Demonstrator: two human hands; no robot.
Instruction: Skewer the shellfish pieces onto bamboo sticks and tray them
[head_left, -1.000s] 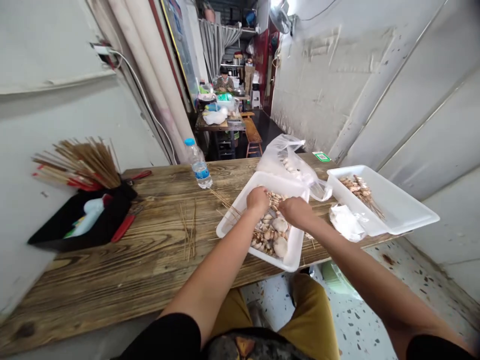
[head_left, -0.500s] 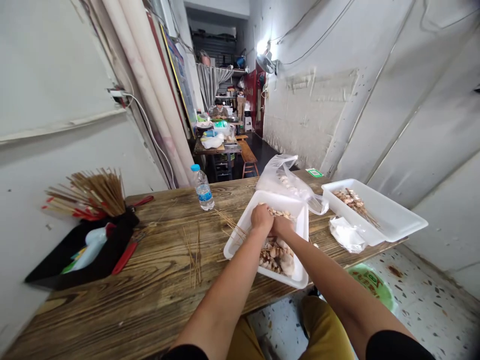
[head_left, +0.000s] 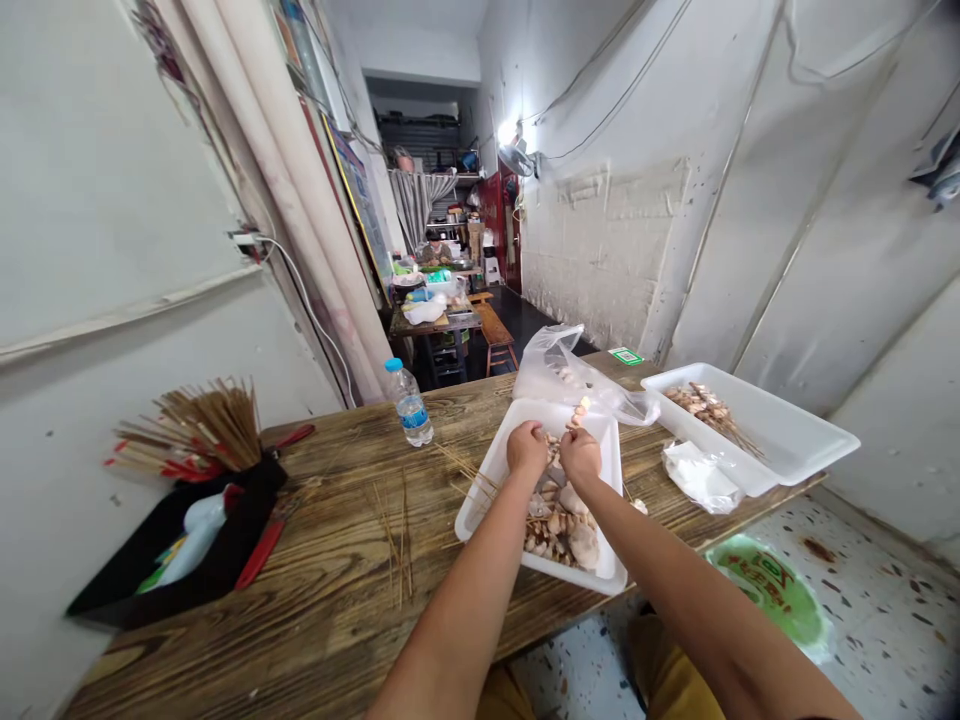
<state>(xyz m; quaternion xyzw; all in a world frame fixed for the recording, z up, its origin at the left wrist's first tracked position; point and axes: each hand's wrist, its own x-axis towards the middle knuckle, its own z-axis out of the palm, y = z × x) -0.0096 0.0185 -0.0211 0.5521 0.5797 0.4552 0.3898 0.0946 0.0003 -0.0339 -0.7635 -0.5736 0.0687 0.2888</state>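
Note:
Both my hands hover close together over a white tray (head_left: pixel 487 482) heaped with mushroom pieces (head_left: pixel 561 528). My left hand (head_left: pixel 526 447) is closed in a pinch on something small that I cannot make out. My right hand (head_left: pixel 580 452) is closed around a thin skewer (head_left: pixel 579 411) with pale pieces threaded on it, its tip pointing up and away from me. The tray lies on a wooden table (head_left: pixel 322 560) right in front of me.
A second white tray (head_left: pixel 795 430) with finished skewers sits at the right, a clear plastic bag (head_left: pixel 559 370) behind the near tray. A water bottle (head_left: pixel 409 403), loose sticks (head_left: pixel 397 530), and a black bin (head_left: pixel 187 560) of skewers stand left. A person sits far down the room.
My hands lifted out of the mushroom pile and came together. The right hand now holds up a skewer with pieces on it. The camera tilted up slightly.

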